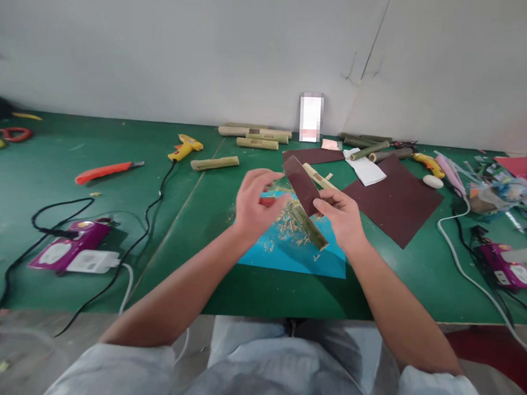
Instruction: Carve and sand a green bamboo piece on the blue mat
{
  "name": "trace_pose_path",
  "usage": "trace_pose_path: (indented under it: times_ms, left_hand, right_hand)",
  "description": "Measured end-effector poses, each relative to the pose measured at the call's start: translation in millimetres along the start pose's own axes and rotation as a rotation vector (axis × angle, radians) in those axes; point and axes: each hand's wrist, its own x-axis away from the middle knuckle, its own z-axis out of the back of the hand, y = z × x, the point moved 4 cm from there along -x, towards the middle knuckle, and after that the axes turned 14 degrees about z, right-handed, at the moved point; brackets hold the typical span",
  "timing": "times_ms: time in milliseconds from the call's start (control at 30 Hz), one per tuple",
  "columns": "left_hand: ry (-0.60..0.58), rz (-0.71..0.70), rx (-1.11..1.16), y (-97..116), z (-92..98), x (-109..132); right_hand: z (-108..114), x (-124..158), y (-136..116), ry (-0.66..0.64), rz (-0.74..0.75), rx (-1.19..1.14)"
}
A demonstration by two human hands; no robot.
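The wide green bench (193,218) carries everything, and its middle is kept for the work while the tools lie pushed out to the sides and back. A big dark-brown sheet of rough paper (397,205) lies flat to the right, near the hands. A flat blue sheet (287,259) sits right under the hands, likely so the little bits land on it and not on the bench. The right hand (344,220) is closed around a short green bamboo stick (309,228), held tilted over the blue sheet. Its thumb seems to press a dark-brown strip of rough paper (302,184) against the stick, which keeps the two together. The left hand (254,207) is just beside them, fingers loosely curled toward the strip. A small red thing (267,201) shows at its fingers, but I cannot tell if it holds it. Pale shavings (288,227) lie in a heap on the blue sheet, under the stick.
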Motion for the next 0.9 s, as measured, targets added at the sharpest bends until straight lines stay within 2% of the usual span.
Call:
trace_pose_path:
  times_ms: [67, 133, 333, 433, 500, 733, 833, 900]
  left_hand:
    - [-0.094, -0.146, -0.097, 16, -7.6, 9]
    - [-0.113, -0.207, -0.121, 21, -11.9, 14]
    - [-0.162, -0.235, -0.094, 11, -23.7, 27]
    - [-0.134, -0.215, -0.071, 11, -21.5, 29]
    - [-0.156, -0.218, -0.048, 13, -18.6, 28]
    - [-0.448, -0.494, 0.013, 22, -15.8, 33]
    - [-0.570, -0.533, 0.081, 27, -15.3, 37]
    - [-0.585, -0.504, 0.151, 29, -10.9, 37]
  right_hand:
    - [-2, 1, 4, 0.006, 0.000, -0.020]
    - [-5, 2, 7, -0.002, -0.010, -0.036]
    - [-13, 6, 12, -0.025, -0.053, -0.151]
    - [-14, 7, 15, -0.049, -0.079, -0.160]
    - [-12, 6, 18, -0.032, -0.108, -0.165]
    - [-4, -2, 22, -0.057, -0.232, -0.196]
    - [7, -12, 19, 0.009, -0.193, -0.214]
    - [18, -18, 17, 0.085, -0.136, -0.211]
